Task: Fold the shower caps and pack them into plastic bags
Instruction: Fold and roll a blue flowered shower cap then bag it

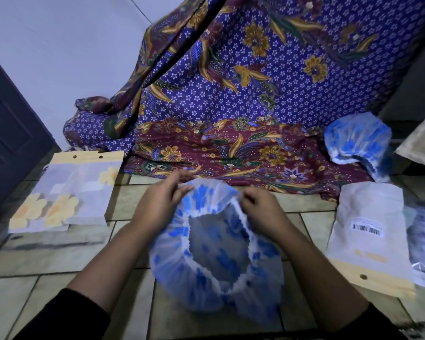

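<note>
Floor: beige square tiles [59,278], dark grout.
Wall: plain, pale [59,45], upper left.
Door: dark, panelled [8,133], at the far left edge.
Cloth: purple batik [231,94] with gold flowers and a maroon border, draped from the top down onto the floor.
Right edge: dark furniture [417,82], kind unclear.
Light: dim, bluish.

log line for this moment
shower cap: unfolded | left hand: holds rim | right hand: pinches rim | plastic bag: floor, right
</note>
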